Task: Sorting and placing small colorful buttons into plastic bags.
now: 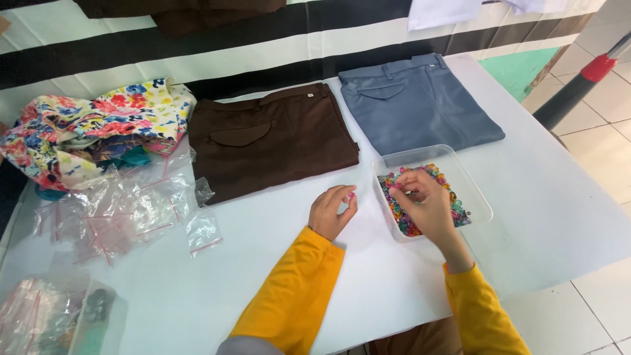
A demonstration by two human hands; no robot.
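A clear plastic tray (474, 190) on the white table holds many small colourful beads (406, 220). My right hand (424, 200) reaches into the tray with its fingertips pinched among the beads near the far left corner. My left hand (332, 210) hovers over the table just left of the tray, pinching a small pink bead (351, 195) between thumb and fingers. Both arms wear yellow sleeves.
Folded brown trousers (273, 138) and folded blue-grey trousers (420, 108) lie behind the tray. A floral cloth heap (92, 128) sits at far left, with several small clear zip bags (125, 210) in front. A box of bags (59, 319) stands at the near left corner. A red-and-black pole (582, 82) leans at right.
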